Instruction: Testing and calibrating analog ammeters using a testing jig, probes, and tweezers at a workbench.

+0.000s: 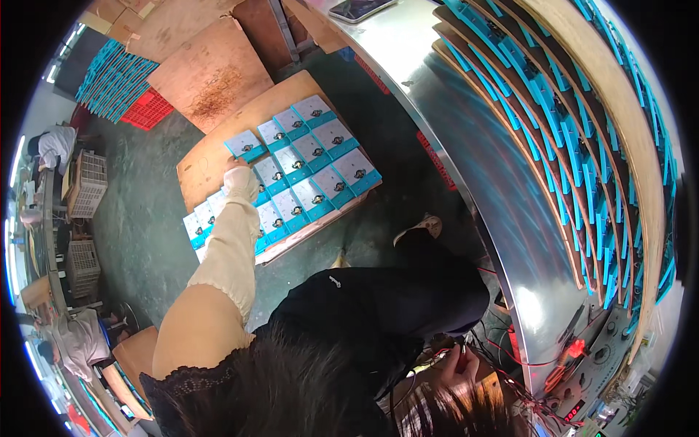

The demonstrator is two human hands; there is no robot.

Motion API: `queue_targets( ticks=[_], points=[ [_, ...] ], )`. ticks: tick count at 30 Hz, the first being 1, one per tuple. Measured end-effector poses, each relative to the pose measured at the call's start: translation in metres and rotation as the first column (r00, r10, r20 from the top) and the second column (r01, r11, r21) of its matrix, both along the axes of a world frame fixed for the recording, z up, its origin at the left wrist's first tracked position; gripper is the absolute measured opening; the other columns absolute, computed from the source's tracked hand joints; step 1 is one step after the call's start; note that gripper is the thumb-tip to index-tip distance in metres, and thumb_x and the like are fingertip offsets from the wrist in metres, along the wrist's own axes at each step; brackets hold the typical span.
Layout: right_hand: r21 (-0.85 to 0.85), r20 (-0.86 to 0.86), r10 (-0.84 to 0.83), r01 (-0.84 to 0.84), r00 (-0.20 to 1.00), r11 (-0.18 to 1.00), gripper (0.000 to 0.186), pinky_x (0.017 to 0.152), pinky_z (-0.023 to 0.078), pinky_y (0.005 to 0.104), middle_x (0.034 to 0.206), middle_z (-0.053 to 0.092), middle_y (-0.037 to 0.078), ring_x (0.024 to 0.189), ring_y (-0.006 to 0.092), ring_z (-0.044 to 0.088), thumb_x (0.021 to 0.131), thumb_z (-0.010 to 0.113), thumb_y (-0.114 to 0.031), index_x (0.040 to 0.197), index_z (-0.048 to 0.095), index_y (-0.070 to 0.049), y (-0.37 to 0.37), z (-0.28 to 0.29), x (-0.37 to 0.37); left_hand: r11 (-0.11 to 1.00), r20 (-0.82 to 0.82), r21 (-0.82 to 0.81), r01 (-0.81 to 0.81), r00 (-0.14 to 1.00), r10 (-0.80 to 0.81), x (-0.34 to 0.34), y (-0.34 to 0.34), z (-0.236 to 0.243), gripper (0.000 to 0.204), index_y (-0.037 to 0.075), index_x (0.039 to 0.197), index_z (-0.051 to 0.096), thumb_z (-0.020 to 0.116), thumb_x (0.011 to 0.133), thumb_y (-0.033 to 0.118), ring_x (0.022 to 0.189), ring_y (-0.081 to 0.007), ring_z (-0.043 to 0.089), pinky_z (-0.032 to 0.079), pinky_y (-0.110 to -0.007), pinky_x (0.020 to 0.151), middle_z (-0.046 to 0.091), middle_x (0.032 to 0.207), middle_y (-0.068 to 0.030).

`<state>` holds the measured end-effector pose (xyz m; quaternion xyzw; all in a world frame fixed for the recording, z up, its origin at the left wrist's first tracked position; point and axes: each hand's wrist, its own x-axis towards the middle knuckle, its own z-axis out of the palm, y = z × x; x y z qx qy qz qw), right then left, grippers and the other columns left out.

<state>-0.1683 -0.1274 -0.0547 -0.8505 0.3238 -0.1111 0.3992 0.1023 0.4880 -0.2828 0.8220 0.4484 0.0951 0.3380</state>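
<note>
My left arm, in a cream sleeve, stretches out over a wooden board point(195, 175). At the end of it, my left hand point(237, 163) is closed at the near edge of a flat white and teal box point(245, 145), which sits slightly askew from the others. Rows of similar boxes point(297, 164) cover much of the board, each with a small dark metallic part on top. Low on the right, my right hand point(459, 366) is curled beside red and black wires point(502, 357). Something dark shows at its fingertips, too small to name.
A metal bench point(502, 211) curves along my right, bearing stacked boards point(539, 95) loaded with teal pieces. Orange-handled scissors point(557, 375) and a control panel point(601, 357) are at its near end. Red crates point(145, 109) stand far left. Other people point(76, 339) are along the left.
</note>
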Motion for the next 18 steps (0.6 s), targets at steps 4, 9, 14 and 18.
queue_targets(
  ticks=[4, 9, 14, 18],
  points=[
    [0.03, -0.003, 0.006, -0.006, 1.0, 1.0, 0.022, 0.072, 0.054, 0.026, 0.088, 0.071, 0.011, 0.08, 0.0124, 0.067, 0.092, 0.073, -0.011, 0.107, 0.066, 0.004, 0.001, -0.002, -0.002, 0.956, -0.18, 0.24, 0.171, 0.975, -0.129, 0.002, 0.004, 0.008, 0.031, 0.005, 0.114, 0.067, 0.057, 0.096, 0.029, 0.098, -0.0355, 0.07, 0.054, -0.043, 0.084, 0.071, 0.106, -0.0214],
    [0.096, -0.062, -0.011, 0.017, 0.998, 0.995, 0.019, 0.07, 0.054, 0.0263, 0.084, 0.071, 0.01, 0.076, 0.0115, 0.066, 0.088, 0.076, -0.007, 0.102, 0.069, 0.003, 0.021, -0.005, 0.018, 0.639, -0.71, 0.42, 0.644, 0.672, -0.211, -0.007, 0.006, 0.004, 0.039, 0.003, 0.111, 0.068, 0.059, 0.094, 0.037, 0.098, -0.0378, 0.07, 0.056, -0.05, 0.079, 0.07, 0.106, -0.0234],
    [-0.281, 0.092, 0.326, -0.289, 0.941, 0.915, 0.024, 0.067, 0.055, 0.0349, 0.082, 0.071, 0.009, 0.072, 0.0271, 0.068, 0.077, 0.083, -0.017, 0.096, 0.074, -0.007, 0.058, 0.013, 0.061, 0.059, -0.751, 0.648, 0.759, 0.65, -0.117, 0.014, 0.025, -0.008, 0.046, 0.008, 0.137, 0.056, 0.051, 0.097, 0.031, 0.109, -0.0344, 0.065, 0.054, -0.049, 0.085, 0.066, 0.121, -0.0211],
    [-0.347, 0.18, 0.502, -0.423, 0.846, 0.837, 0.034, 0.077, 0.053, 0.0381, 0.102, 0.07, 0.008, 0.09, 0.0274, 0.066, 0.074, 0.083, -0.02, 0.103, 0.071, -0.008, 0.069, 0.033, 0.088, 0.749, -0.287, 0.539, 0.385, 0.92, -0.267, 0.039, 0.023, 0.0, 0.046, 0.006, 0.137, 0.055, 0.052, 0.097, 0.03, 0.112, -0.034, 0.064, 0.052, -0.047, 0.088, 0.064, 0.124, -0.0214]
  ],
)
